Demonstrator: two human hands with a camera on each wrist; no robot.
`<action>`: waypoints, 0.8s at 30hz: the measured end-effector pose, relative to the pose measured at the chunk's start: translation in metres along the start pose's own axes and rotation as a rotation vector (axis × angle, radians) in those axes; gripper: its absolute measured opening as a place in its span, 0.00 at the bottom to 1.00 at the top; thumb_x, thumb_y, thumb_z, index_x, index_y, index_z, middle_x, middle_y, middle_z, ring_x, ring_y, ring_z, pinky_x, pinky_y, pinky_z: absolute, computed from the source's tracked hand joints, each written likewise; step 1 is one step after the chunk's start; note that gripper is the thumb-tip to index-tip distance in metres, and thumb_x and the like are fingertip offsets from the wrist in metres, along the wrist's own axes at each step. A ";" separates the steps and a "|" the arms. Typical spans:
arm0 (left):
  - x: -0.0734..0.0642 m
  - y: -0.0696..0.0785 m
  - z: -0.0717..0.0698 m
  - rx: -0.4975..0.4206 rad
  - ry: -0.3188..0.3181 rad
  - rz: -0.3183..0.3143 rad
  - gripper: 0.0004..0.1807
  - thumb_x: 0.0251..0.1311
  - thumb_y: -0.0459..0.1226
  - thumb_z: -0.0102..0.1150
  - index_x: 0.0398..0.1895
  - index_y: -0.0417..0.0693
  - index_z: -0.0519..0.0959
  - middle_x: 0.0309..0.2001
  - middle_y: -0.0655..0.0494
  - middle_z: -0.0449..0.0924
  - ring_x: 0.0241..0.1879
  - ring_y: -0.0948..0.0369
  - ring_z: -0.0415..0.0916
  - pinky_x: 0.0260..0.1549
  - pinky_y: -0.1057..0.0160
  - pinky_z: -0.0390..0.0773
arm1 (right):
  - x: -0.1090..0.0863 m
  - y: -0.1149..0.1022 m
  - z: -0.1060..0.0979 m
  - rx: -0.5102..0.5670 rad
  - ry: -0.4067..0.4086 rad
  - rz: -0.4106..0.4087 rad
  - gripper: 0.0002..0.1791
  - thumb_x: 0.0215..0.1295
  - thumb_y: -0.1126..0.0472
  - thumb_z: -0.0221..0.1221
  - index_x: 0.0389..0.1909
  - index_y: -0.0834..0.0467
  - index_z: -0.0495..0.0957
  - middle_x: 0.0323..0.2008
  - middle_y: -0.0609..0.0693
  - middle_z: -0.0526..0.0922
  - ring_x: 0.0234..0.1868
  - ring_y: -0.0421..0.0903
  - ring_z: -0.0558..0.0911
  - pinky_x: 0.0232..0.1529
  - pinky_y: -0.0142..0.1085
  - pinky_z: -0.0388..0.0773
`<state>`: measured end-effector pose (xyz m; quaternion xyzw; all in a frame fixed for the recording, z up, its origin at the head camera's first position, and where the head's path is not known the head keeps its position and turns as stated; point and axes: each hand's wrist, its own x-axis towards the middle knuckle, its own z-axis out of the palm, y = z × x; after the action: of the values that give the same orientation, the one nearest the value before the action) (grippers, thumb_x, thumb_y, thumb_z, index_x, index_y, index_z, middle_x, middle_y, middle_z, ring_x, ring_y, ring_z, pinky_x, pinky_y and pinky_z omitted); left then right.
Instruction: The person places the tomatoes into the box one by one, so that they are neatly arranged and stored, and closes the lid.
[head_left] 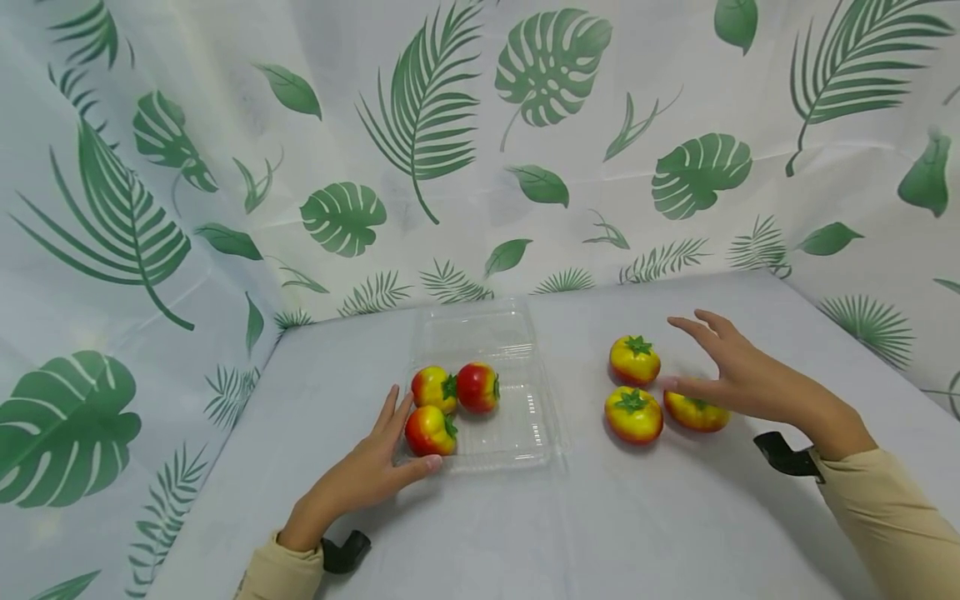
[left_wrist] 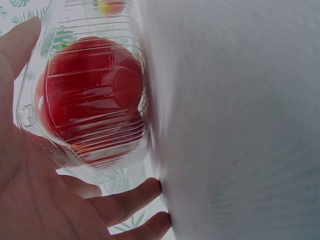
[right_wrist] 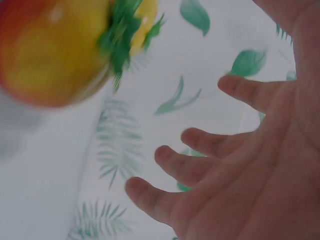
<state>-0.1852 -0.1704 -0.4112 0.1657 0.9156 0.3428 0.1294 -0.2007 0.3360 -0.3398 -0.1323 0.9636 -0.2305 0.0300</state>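
Note:
A clear plastic clamshell box lies with its lid folded back. On its left side sit three red-and-yellow fruits that look like persimmons, among them a redder one and a front one. My left hand touches the box's front left corner, its fingers straight along the side and its thumb at the front. Through the ribbed wall a red fruit shows in the left wrist view. Above the right-hand fruit my right hand hovers with spread fingers, holding nothing and partly hiding that fruit.
Two more such fruits, a back one and a front one, stand beside the right-hand fruit. A pale cloth covers the table. Leaf-printed curtains hang behind it and at both sides.

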 end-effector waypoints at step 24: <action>0.001 -0.002 0.002 -0.014 0.001 0.015 0.60 0.70 0.62 0.65 0.90 0.53 0.38 0.87 0.49 0.23 0.83 0.37 0.43 0.73 0.28 0.54 | -0.003 0.036 0.015 0.065 -0.147 0.054 0.54 0.64 0.43 0.74 0.81 0.65 0.59 0.75 0.80 0.54 0.70 0.81 0.61 0.59 0.79 0.68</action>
<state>-0.1857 -0.1707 -0.4141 0.1715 0.9120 0.3501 0.1273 -0.2052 0.3612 -0.3700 -0.1215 0.9540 -0.2506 0.1110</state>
